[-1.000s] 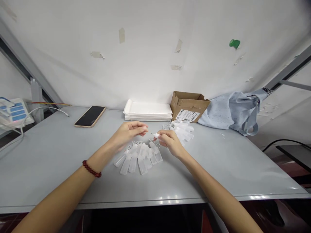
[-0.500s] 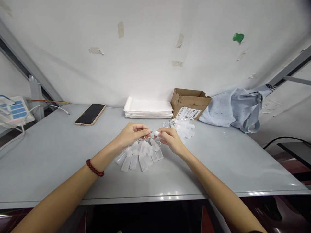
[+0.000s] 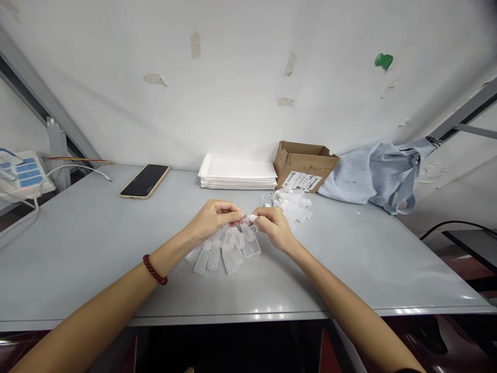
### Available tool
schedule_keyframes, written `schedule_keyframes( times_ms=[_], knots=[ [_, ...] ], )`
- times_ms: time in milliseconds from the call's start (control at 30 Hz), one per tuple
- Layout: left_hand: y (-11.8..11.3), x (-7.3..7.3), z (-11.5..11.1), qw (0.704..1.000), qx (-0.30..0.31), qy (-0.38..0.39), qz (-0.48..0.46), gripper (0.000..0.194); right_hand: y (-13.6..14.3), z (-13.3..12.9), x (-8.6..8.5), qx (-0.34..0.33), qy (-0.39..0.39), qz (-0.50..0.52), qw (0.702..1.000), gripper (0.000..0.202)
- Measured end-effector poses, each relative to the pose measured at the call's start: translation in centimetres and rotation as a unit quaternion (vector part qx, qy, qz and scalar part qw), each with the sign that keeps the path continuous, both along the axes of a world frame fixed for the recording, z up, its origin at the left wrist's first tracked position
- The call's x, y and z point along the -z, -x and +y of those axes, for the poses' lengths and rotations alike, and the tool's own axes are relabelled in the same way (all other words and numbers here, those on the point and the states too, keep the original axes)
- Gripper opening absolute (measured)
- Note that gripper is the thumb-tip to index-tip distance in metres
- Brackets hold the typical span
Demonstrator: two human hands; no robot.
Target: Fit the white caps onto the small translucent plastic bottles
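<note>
My left hand (image 3: 218, 217), with a dark red beaded bracelet (image 3: 154, 270) on the wrist, is closed in a pinch. What lies between its thumb and fingers is too small to make out. A small white tapered plastic piece (image 3: 251, 218) is pinched in my right hand (image 3: 273, 224), its narrow end at the left fingertips. Directly below, several translucent white plastic tags (image 3: 214, 256) with thin loops lie fanned out on the table, their upper ends partly hidden by my fingers. A second bunch of similar tags (image 3: 294, 204) rests beyond my right hand.
White envelopes (image 3: 238, 173) are stacked against the wall, beside an open cardboard box (image 3: 305, 166). A light blue cloth bag (image 3: 361, 173) lies to its right. A phone (image 3: 144, 181) and a white cable (image 3: 87, 168) are on the left of the grey table (image 3: 349, 269).
Both hands have shifted slightly down, and the left fingertips have moved right, closer to the white tapered piece. The thin ring or wire seen between the hands earlier is now mostly covered.
</note>
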State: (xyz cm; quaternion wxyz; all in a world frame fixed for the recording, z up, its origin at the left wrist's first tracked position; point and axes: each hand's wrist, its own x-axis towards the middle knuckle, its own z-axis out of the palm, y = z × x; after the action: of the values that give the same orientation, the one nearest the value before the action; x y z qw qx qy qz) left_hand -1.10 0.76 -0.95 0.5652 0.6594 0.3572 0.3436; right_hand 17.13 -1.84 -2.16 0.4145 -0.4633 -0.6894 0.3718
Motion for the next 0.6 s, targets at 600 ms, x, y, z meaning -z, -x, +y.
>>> schedule_keyframes(
  times_ms=[600],
  knots=[
    [0.3,-1.0,0.0,0.999,-0.025,0.026,0.002,0.028,0.1,0.0,-0.7,-0.012,0.045,0.077,0.996,0.026]
  ],
)
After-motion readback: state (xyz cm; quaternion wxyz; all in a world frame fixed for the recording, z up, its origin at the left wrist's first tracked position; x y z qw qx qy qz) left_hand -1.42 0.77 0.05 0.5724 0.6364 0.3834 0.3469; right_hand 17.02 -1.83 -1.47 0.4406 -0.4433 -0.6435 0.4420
